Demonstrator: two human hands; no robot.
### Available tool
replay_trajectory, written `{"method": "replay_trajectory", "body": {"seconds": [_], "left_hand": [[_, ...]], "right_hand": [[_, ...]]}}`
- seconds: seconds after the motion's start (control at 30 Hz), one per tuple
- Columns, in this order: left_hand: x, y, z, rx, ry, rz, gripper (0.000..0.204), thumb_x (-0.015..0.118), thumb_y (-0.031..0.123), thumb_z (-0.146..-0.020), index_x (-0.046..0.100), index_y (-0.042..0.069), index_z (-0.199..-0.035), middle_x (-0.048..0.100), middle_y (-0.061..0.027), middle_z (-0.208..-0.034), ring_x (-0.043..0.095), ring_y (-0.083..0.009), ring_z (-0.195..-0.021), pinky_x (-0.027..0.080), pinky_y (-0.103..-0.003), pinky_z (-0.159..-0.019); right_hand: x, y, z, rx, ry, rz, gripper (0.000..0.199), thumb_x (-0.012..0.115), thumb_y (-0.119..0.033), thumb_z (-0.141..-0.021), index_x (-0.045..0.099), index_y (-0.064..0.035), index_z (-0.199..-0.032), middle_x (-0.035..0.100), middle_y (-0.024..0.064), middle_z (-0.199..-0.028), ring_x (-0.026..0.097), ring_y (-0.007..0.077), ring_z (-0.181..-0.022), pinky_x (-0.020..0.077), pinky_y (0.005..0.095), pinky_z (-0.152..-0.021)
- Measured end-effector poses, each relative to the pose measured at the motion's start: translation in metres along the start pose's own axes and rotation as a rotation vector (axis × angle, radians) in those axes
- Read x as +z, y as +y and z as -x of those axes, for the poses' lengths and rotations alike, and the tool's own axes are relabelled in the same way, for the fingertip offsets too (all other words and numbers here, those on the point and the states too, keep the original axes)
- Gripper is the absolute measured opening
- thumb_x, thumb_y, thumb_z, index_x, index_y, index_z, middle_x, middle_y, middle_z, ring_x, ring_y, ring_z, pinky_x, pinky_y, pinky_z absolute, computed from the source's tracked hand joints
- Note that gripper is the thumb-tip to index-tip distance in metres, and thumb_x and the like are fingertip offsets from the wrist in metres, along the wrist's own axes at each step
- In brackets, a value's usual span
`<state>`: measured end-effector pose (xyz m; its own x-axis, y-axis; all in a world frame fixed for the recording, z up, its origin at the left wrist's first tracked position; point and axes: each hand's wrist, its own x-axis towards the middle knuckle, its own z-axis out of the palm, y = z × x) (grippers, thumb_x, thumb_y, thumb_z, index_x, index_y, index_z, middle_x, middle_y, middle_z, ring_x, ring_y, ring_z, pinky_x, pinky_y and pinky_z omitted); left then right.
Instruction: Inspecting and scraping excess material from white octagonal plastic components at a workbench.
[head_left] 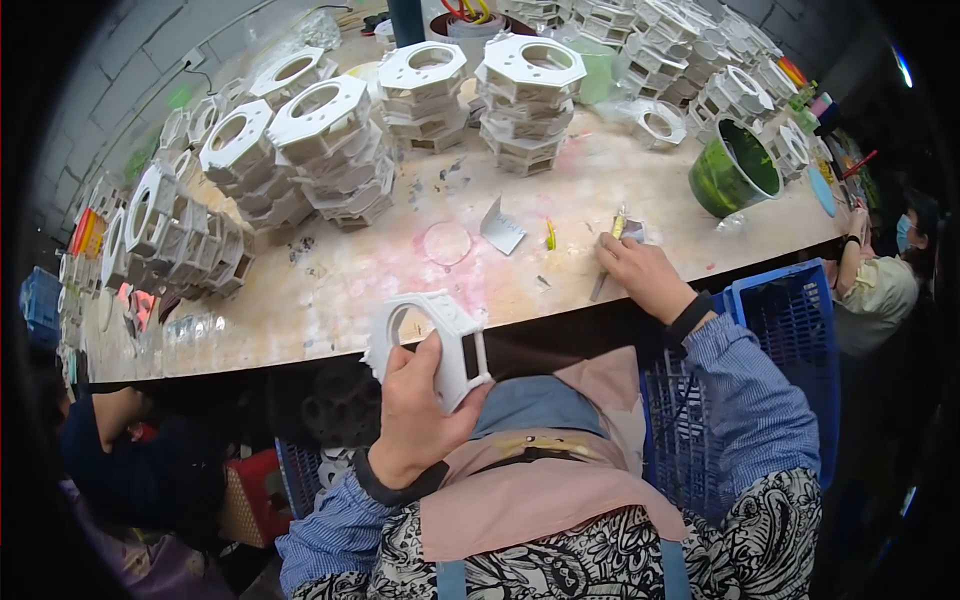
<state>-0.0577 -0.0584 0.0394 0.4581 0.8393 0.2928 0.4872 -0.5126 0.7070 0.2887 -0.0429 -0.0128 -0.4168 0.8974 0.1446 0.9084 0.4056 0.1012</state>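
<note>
- Left hand [420, 400]: grasping a white frame [457, 372], thumb over its near face, held just off the table's front edge, above the lap.
- Right hand [645, 275]: fingers on a thin tool [598, 288] at the table [380, 260] — whether they pinch it or merely rest on it, I cannot tell.
- Green bucket [705, 185]: tilted at the right of the table, its mouth toward the person; dark green coats the inside, and how full it is cannot be made out.
- Blue crate [790, 300]: beside the person's right arm, below the table edge; its contents are too dark to read.
- Second crate [295, 475]: low on the left, partly hidden by the left arm, with pale pieces showing near it — inside or behind, unclear.
- Red basket [262, 490]: next to that crate, contents hard to make out.
- Stacks [330, 110] of like frames: along the table's far side and left, the lower ones partly covered by those above.
- Card [502, 230]: folded, lying between the hands, beyond them.
- Left hand's fingers: mostly hidden behind the frame.
- Co-worker [885, 290]: at the far right, cut into by the dark lens rim.
</note>
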Motion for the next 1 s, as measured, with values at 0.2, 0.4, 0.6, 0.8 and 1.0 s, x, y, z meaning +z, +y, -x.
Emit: {"method": "replay_trajectory", "body": {"seconds": [0.2,0.4,0.6,0.8,1.0], "left_hand": [[0.000,0.002,-0.001,0.095,0.042,-0.039,0.066,0.081,0.012,-0.063,0.053,-0.006,-0.119,0.063,-0.0149,-0.083,0.049,-0.0296,-0.069,0.043,-0.037,-0.066],[-0.001,-0.001,0.001,0.039,0.021,-0.060,0.067,0.080,0.012,-0.063,0.051,-0.007,-0.120,0.063,-0.0150,-0.082,0.049,-0.0299,-0.067,0.042,-0.037,-0.067],[-0.002,0.004,0.001,0.055,-0.027,-0.042,0.066,0.079,0.012,-0.064,0.051,-0.007,-0.120,0.062,-0.0150,-0.080,0.049,-0.0308,-0.066,0.042,-0.038,-0.067],[-0.004,0.008,0.000,0.040,-0.123,0.000,0.064,0.078,0.012,-0.064,0.053,-0.002,-0.121,0.062,-0.0134,-0.077,0.049,-0.0308,-0.064,0.041,-0.038,-0.066],[-0.008,0.013,0.002,0.086,-0.340,-0.074,0.060,0.080,0.016,-0.063,0.055,0.000,-0.115,0.061,-0.0132,-0.075,0.049,-0.0299,-0.061,0.040,-0.037,-0.066]], "right_hand": [[-0.010,0.012,-0.020,-0.180,-0.035,0.037,0.016,0.059,-0.009,-0.076,0.050,-0.0069,-0.089,0.051,0.0070,-0.086,0.059,0.0232,-0.080,0.0509,0.0350,-0.063],[-0.030,-0.048,-0.013,0.296,0.394,-0.746,0.021,0.069,-0.010,-0.075,0.051,-0.0039,-0.081,0.051,0.0081,-0.073,0.054,0.0219,-0.066,0.0440,0.0323,-0.058],[-0.003,-0.066,0.008,0.647,0.326,-1.295,0.037,0.043,-0.029,-0.101,0.048,-0.0048,-0.073,0.050,0.0030,-0.068,0.046,0.0091,-0.056,0.0391,0.0238,-0.051],[-0.057,-0.112,0.018,-0.241,0.435,-1.243,0.033,0.058,-0.028,-0.088,0.051,-0.0047,-0.064,0.052,0.0097,-0.066,0.052,0.0277,-0.059,0.0462,0.0348,-0.056],[-0.093,-0.141,0.008,-0.582,0.230,-0.745,0.027,0.066,-0.028,-0.078,0.050,-0.0094,-0.068,0.049,0.0021,-0.077,0.050,0.0161,-0.067,0.0389,0.0270,-0.055]]}}
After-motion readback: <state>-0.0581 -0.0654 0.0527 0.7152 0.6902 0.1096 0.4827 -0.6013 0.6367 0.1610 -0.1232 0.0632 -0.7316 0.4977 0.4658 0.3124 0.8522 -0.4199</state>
